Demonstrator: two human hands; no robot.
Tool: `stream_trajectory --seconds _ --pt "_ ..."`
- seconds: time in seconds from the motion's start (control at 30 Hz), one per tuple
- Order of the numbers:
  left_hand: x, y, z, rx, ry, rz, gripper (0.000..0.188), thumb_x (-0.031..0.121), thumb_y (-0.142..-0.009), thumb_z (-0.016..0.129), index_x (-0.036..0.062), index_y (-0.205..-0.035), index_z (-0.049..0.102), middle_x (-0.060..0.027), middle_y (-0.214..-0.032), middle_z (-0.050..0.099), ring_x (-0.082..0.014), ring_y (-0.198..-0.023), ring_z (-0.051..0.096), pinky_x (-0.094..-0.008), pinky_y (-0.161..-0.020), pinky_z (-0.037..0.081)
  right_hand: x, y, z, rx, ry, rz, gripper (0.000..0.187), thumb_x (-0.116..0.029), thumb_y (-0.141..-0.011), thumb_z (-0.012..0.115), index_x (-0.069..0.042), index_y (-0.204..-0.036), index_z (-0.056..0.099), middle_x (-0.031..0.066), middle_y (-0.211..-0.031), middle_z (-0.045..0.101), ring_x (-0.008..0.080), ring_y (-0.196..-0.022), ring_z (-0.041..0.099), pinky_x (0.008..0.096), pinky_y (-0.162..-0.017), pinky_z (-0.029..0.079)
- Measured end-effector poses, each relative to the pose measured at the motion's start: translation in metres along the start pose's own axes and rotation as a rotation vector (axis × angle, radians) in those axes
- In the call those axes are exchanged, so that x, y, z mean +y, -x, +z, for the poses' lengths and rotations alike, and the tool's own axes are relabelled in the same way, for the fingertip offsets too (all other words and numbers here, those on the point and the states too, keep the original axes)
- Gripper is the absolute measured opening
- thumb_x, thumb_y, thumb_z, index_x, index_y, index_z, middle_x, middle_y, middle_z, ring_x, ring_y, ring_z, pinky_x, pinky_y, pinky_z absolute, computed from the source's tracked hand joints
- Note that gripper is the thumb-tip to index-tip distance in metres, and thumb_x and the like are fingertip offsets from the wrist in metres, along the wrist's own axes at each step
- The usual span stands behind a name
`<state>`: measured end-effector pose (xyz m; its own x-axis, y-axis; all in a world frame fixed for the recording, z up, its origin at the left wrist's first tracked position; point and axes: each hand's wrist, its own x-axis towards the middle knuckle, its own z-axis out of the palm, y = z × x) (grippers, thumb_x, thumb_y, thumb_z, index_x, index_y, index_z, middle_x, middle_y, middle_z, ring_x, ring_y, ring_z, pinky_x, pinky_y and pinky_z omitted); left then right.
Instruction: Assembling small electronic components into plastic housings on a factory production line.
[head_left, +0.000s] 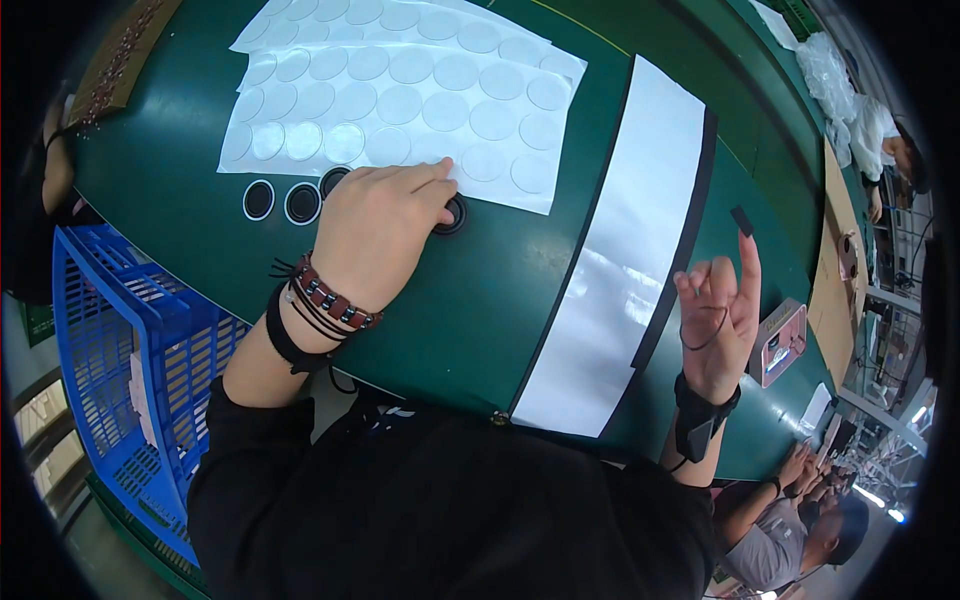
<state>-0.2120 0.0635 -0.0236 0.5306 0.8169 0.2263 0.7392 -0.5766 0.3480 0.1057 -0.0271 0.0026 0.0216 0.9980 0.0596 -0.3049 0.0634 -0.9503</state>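
My left hand (375, 235) bends over a row of black round pieces near the clear-circle sheets. Its thumb presses on one black round piece (455, 212), while the index finger reaches the lower edge of a whitish sheet (440, 108) of round stickers. The other fingertips are hidden beneath the hand. Two round pieces with pale rims, a left one (258, 200) and a right one (302, 203), lie beside it; another is partly covered. My right hand (722, 325) is raised palm up, its index finger extended with a small black strip (741, 221) at the tip and several fingers curled.
A long white sheet with black edges (625, 230) lies across the green table (450, 320). A pink box (780, 342) stands beyond my right hand. To the left are a blue crate (150, 350) and a cardboard tray (125, 60). Other people sit around the table.
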Motion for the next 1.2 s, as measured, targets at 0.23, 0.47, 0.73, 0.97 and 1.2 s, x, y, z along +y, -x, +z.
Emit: stream_trajectory --seconds 0.23,0.47,0.73,0.97,1.2 --pt "0.009 -0.007 0.003 0.058 -0.014 -0.095 0.005 0.009 -0.078 0.065 0.0081 -0.083 0.062 -0.006 -0.083 0.064 -0.0264 -0.081 0.063 -0.0325 -0.069 0.05 -0.002 0.037 -0.011 0.071 -0.017 -0.046 0.082 -0.02 -0.084 0.073 -0.005 -0.148 0.024 -0.0028 -0.084 0.041 0.0161 -0.095 0.048 0.0337 -0.09 0.039" --pt "-0.009 -0.01 0.001 0.004 -0.033 0.148 0.014 0.003 -0.082 0.061 0.0065 -0.093 0.053 -0.0079 -0.078 0.061 -0.0299 -0.074 0.062 -0.0386 -0.06 0.048 0.006 0.054 -0.014 0.124 -0.088 -0.018 0.08 -0.016 -0.083 0.072 -0.004 -0.147 0.026 -0.0022 -0.083 0.04 0.0155 -0.093 0.046 0.0328 -0.088 0.038" --pt "0.06 0.004 -0.027 -0.132 1.127 -0.351 0.011 0.005 -0.096 0.051 0.0024 -0.107 0.051 -0.0087 -0.092 0.069 -0.0206 -0.082 0.069 -0.0272 -0.064 0.051 0.0 0.064 0.015 0.108 0.043 -0.031 0.075 -0.002 -0.083 0.064 -0.003 -0.147 0.025 0.0029 -0.082 0.05 0.0154 -0.083 0.053 0.0285 -0.081 0.043" --pt "0.107 0.008 0.02 -0.541 1.613 -0.262 0.034 -0.001 -0.097 0.047 -0.0037 -0.131 0.046 -0.0129 -0.113 0.065 -0.0178 -0.102 0.064 -0.0278 -0.082 0.054 0.007 0.061 0.05 0.121 0.214 -0.04 0.078 0.009 -0.08 0.058 -0.003 -0.147 0.021 0.0059 -0.083 0.055 0.0131 -0.078 0.057 0.0268 -0.077 0.047" --pt "0.121 0.006 0.017 -0.607 1.467 -0.169 0.038 -0.002 -0.096 0.047 -0.0072 -0.133 0.042 -0.0162 -0.121 0.06 -0.0201 -0.109 0.061 -0.0313 -0.09 0.051 0.007 0.07 0.041 0.201 0.254 -0.047 0.077 0.011 -0.079 0.054 -0.002 -0.147 0.02 0.0057 -0.085 0.054 0.012 -0.078 0.059 0.0271 -0.076 0.05"
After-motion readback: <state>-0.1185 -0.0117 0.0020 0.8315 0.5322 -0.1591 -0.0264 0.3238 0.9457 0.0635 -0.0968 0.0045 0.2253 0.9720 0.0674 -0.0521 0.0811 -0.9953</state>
